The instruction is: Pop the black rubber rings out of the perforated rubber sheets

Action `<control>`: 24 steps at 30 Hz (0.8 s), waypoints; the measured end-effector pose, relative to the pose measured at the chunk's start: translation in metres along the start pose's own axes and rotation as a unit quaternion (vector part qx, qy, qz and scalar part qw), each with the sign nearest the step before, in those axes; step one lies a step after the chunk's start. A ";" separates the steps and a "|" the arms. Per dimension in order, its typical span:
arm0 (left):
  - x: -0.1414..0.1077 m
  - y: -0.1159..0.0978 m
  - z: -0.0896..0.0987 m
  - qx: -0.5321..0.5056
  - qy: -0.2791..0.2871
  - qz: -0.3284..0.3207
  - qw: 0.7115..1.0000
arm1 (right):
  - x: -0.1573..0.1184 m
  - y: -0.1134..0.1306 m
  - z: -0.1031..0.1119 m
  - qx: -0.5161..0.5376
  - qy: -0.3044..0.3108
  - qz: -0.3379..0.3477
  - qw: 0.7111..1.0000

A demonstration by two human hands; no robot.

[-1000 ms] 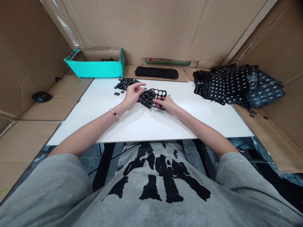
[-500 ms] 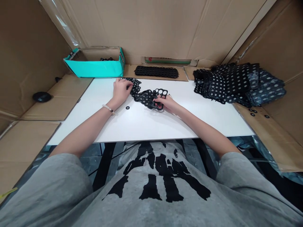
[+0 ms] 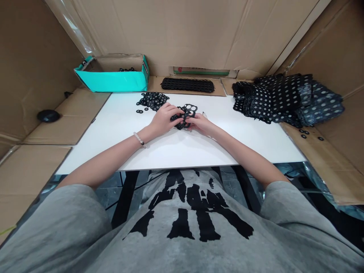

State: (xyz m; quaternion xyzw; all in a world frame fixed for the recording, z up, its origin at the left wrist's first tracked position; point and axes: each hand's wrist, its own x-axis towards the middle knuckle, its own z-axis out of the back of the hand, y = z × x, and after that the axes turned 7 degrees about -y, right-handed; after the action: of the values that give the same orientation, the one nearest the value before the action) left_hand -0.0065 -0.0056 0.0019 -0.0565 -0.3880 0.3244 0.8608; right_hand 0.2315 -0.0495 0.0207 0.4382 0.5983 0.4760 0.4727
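A black mesh piece with large round holes [image 3: 191, 108] is held between my two hands above the white table. My right hand [image 3: 200, 124] pinches its right side with thumb and fingers. From the left, my left hand [image 3: 165, 118] curls over the mesh, its thumb and fingertips closed at the near left edge; any small ring between them is hidden. Behind my left hand lies a pile of small black rings [image 3: 152, 100], partly covered by the fingers. A few loose rings [image 3: 139, 111] lie beside it. A slim whitish pointed thing [image 3: 204, 114] shows behind my right hand.
A turquoise-fronted box [image 3: 112, 80] with black pieces inside stands back left. A flat black mesh strip [image 3: 187, 85] lies along the back edge. Folded black dotted fabric [image 3: 281, 96] is heaped at the right, near several rings [image 3: 303, 132]. A black round object [image 3: 48, 116] sits left.
My left hand has moved from the ring pile rightward to the mesh. The dangling mesh is now gathered between both hands, uncovering the loose rings beside the pile.
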 end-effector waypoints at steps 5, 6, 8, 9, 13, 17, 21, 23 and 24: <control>0.000 0.005 0.002 -0.027 0.016 0.002 1.000 | 0.006 -0.009 0.002 -0.028 0.003 0.021 0.999; 0.000 0.004 0.001 -0.031 0.020 0.003 0.999 | 0.007 -0.011 0.002 -0.035 0.006 0.030 0.999; 0.000 0.003 0.000 -0.039 0.025 0.004 0.999 | 0.008 -0.013 0.003 -0.054 0.013 0.047 0.997; 0.000 0.002 -0.001 -0.044 0.027 0.004 0.999 | 0.009 -0.014 0.003 -0.065 0.016 0.053 0.996; 0.001 0.004 -0.003 -0.072 0.023 0.016 0.997 | 0.010 -0.015 0.004 -0.091 0.019 0.058 0.994; 0.003 0.006 -0.004 -0.099 0.016 0.045 0.994 | 0.014 -0.015 0.007 -0.109 0.033 0.056 0.992; 0.003 0.000 -0.004 -0.119 0.008 0.092 0.989 | 0.019 -0.017 0.009 -0.127 0.046 0.042 0.990; 0.004 -0.003 -0.005 -0.135 0.002 0.118 0.984 | 0.020 -0.018 0.010 -0.129 0.047 0.041 0.990; 0.005 -0.003 -0.006 -0.145 -0.005 0.137 0.980 | 0.020 -0.017 0.010 -0.129 0.046 0.039 0.990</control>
State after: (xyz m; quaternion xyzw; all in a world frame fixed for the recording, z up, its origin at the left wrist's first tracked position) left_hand 0.0014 -0.0041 0.0016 -0.2319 -0.4234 0.3799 0.7891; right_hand 0.2363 -0.0314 -0.0004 0.3742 0.5350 0.5870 0.4787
